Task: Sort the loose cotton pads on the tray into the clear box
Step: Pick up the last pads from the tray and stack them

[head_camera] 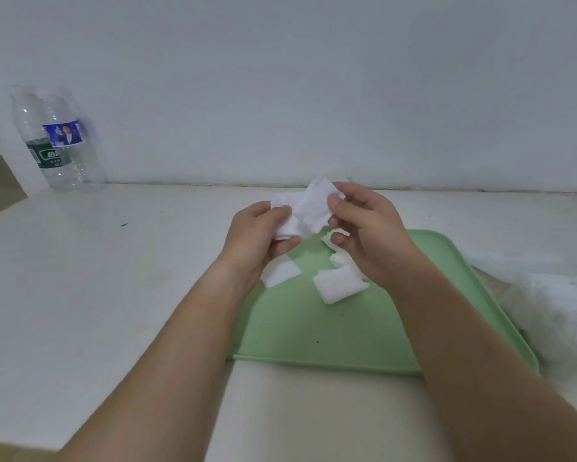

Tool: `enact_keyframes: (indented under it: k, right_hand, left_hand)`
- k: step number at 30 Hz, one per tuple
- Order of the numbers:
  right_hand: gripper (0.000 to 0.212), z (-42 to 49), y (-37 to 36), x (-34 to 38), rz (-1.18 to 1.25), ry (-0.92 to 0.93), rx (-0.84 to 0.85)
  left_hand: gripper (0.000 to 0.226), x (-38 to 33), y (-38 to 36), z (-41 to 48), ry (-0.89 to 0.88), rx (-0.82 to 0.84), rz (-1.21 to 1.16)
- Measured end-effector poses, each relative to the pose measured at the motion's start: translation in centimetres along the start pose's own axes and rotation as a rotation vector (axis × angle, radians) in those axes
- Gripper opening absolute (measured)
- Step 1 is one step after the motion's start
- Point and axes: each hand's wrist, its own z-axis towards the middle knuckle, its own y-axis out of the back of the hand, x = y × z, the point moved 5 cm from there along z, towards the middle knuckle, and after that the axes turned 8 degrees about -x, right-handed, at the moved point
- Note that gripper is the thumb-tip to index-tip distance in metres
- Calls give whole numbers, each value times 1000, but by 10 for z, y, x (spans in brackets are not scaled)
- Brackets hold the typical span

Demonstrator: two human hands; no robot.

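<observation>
Above the far end of the green tray [313,328], my left hand [257,238] grips a small stack of white cotton pads [285,225]. My right hand [367,235] pinches another white pad [315,203] against that stack. Several loose pads lie on the tray: a flat one [280,271] under my left wrist, a thicker bunch [338,283] near the middle, and more partly hidden beneath my right hand [333,243]. I see no clear box in this view.
The tray lies on a white table [113,278] against a pale wall. Two clear plastic bottles [58,141] stand at the back left. Something white and blurred [547,295] lies right of the tray.
</observation>
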Motion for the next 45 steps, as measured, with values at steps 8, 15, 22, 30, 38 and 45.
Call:
enact_keyframes:
  k: [8,15,22,30,38,45]
  right_hand:
    - [16,-2,2,6,-440,176,11]
    - [7,2,6,0,-523,248,-113]
    - [30,-6,2,0,-809,313,-290]
    - [18,-17,-31,-20,-1283,395,160]
    - [19,-20,-51,-44,-1566,487,426]
    - [10,-17,-47,-44,-1450,451,363]
  left_hand:
    - [24,-2,-14,-10,23,188,37]
    - [25,2,-14,-9,101,187,15]
    - [28,2,-17,-13,52,228,108]
    - [4,-15,36,7,-26,-311,-95]
    - [10,-9,25,5,-16,-271,-56]
    - [12,-10,26,4,-39,-288,-26]
